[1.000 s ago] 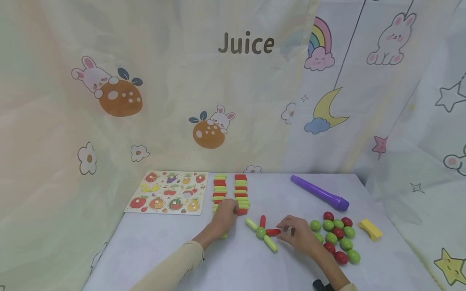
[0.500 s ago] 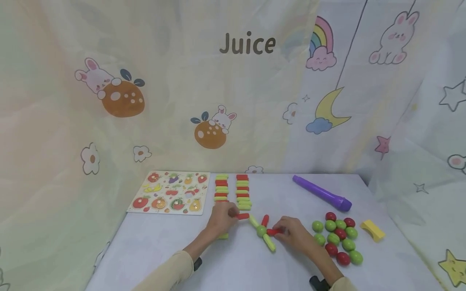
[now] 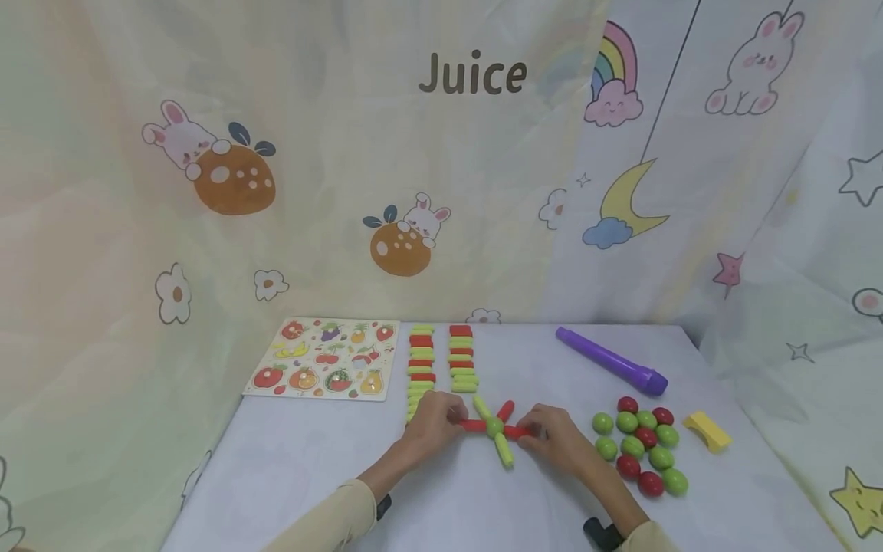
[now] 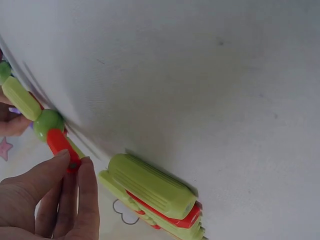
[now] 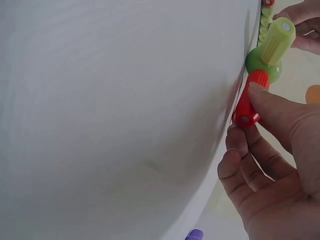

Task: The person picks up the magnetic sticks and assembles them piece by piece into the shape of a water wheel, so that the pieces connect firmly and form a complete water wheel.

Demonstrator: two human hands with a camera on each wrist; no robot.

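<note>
A green ball [image 3: 494, 427] forms the hub of a star of short building sticks on the table. My left hand [image 3: 433, 424] pinches a red stick [image 3: 474, 425] by its outer end; its inner end meets the ball's left side. On the other side, my right hand [image 3: 557, 438] holds a second red stick [image 3: 514, 432] between thumb and fingers, also joined to the ball. A third red stick [image 3: 507, 410] and two yellow-green sticks, one up [image 3: 481, 406] and one down [image 3: 504, 451], radiate from the hub. The right wrist view shows a grey disc in the held stick's end [image 5: 245, 119].
Two columns of red and yellow-green sticks, left [image 3: 421, 364] and right [image 3: 461, 354], lie behind my left hand. Right of my right hand are several red and green balls [image 3: 645, 438], a yellow arch block [image 3: 707, 432] and a purple microphone-shaped toy [image 3: 612, 360]. A fruit puzzle board [image 3: 323, 359] lies back left.
My left hand has taken a red stick from the near end of the right column and brought it rightward to the green ball. My right hand has taken hold of the star's right-hand red stick.
</note>
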